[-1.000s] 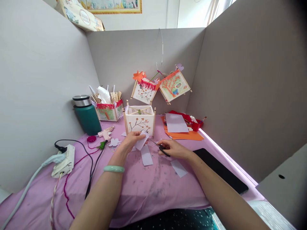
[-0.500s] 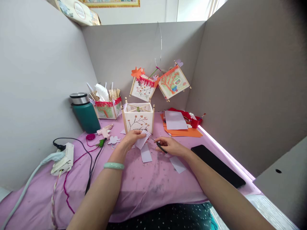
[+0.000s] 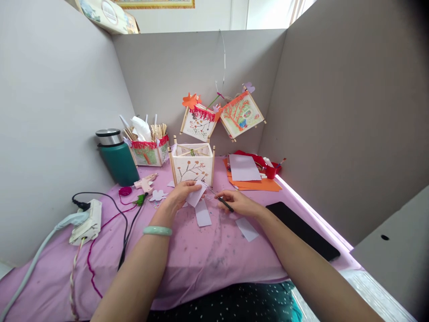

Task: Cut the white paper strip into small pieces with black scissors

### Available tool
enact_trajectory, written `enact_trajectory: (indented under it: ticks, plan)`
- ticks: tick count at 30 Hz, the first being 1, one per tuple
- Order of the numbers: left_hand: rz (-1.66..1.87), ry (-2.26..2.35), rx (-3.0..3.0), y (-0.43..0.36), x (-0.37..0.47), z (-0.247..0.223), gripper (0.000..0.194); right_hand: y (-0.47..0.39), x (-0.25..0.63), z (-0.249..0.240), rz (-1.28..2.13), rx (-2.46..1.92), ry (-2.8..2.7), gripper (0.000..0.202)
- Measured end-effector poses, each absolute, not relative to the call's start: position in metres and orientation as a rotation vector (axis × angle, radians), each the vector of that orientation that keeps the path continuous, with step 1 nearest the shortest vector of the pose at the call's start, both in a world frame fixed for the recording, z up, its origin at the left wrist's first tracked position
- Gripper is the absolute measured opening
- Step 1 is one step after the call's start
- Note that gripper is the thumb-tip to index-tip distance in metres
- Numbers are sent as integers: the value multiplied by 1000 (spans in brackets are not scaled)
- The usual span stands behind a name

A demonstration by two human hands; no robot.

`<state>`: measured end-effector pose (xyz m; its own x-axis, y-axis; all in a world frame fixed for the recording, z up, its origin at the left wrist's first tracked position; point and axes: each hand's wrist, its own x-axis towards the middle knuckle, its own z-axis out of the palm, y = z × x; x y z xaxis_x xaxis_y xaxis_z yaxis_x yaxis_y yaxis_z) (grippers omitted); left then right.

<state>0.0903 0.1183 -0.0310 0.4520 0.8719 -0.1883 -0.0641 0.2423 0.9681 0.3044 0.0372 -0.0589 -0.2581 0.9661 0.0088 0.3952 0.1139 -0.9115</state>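
My left hand (image 3: 182, 193), with a pale green bangle on the wrist, pinches a small piece of pale lilac paper (image 3: 195, 197). In my right hand (image 3: 237, 202) is a pair of small scissors (image 3: 225, 204) with dark handles, its blades pointing left toward the paper's upper edge. Whether the blades touch the paper I cannot tell. Below the held piece lies a lilac paper rectangle (image 3: 203, 214) on the pink cloth. Another paper rectangle (image 3: 247, 230) rests under my right wrist. Just behind my hands stands a white box with stick corners (image 3: 191, 167) and a painted branch.
At the left are a green flask (image 3: 118, 161), a decorated stick holder (image 3: 147, 154), a pink glue gun (image 3: 145, 183), a lilac paper flower (image 3: 157, 195) and a power strip (image 3: 86, 222) with cords. Right lie orange paper (image 3: 258, 184) and a black tablet-like slab (image 3: 303, 230). Decorated panels (image 3: 241, 116) hang behind.
The held paper has turned slightly in my left hand, and the scissor blades look more open beside its upper edge. The whole view has shifted a little; the other things stay put.
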Motion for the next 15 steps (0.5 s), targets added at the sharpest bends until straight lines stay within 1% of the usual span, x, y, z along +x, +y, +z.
enact_trajectory:
  ticks: [4,6,9,11,15]
  plan:
    - [833,1029,1170,121,90,-32,12,35,305,-56,597,-1521,-1973,32]
    - [846,1106,1200,121,90,-33,13,35,305,-54,447,-1596,-2004,32]
    - [847,1126,1206,121,91,-33,13,34,304,-52,366,-1643,-1997,34]
    - [863,1112,1200,121,91,-33,11,34,304,-52,372,-1628,-2010,30]
    - [909,1074,1185,122,90,-32,8,35,305,-55,567,-1567,-1990,32]
